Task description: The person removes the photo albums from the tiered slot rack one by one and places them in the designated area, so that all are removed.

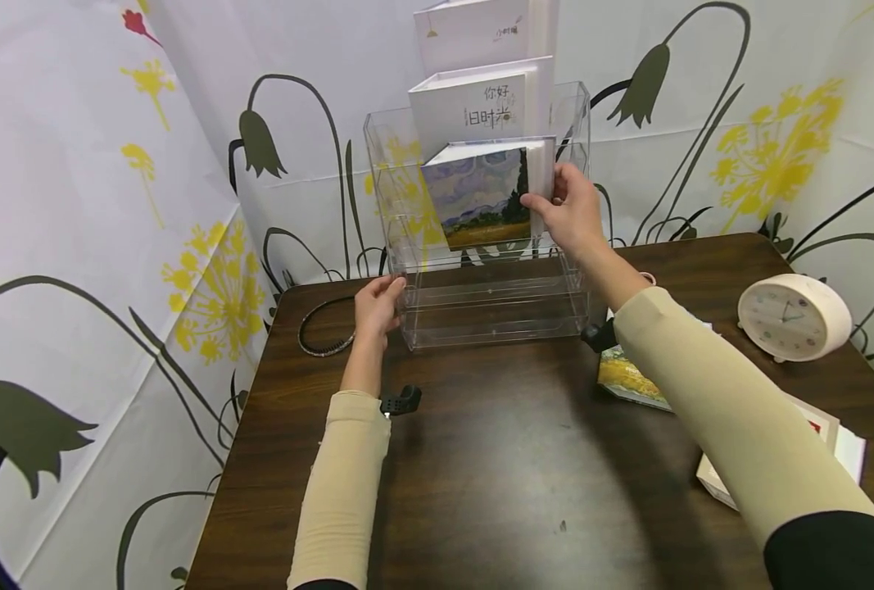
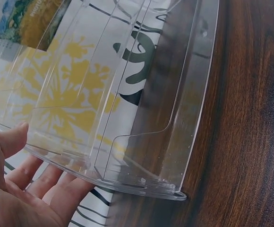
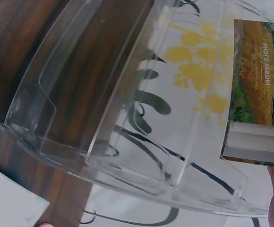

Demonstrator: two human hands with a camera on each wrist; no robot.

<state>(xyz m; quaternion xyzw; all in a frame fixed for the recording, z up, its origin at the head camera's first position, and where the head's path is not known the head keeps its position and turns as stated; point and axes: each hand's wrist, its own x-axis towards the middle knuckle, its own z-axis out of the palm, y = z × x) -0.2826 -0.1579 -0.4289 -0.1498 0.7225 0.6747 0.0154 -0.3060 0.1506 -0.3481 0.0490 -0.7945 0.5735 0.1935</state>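
Observation:
A clear acrylic tiered rack (image 1: 491, 334) stands at the back of the table. My left hand (image 1: 379, 307) grips its left side wall, with the thumb on one face and the fingers behind the edge (image 2: 141, 191). My right hand (image 1: 575, 215) holds the right edge of a photo album (image 1: 481, 197) with a painted landscape cover, the thumb on its front. This album is upright in a middle tier; in the right wrist view its cover (image 3: 255, 75) reads "PHOTO ALBUM". Behind it, two white albums stand in higher tiers, the nearer one (image 1: 444, 111) with dark lettering.
On the right are a round white clock (image 1: 794, 318), a painted-cover album (image 1: 631, 378) partly under my right forearm, and pale books (image 1: 845, 447). A dark coiled cord (image 1: 323, 352) lies left of the rack. Patterned fabric walls (image 1: 319, 205) enclose the table.

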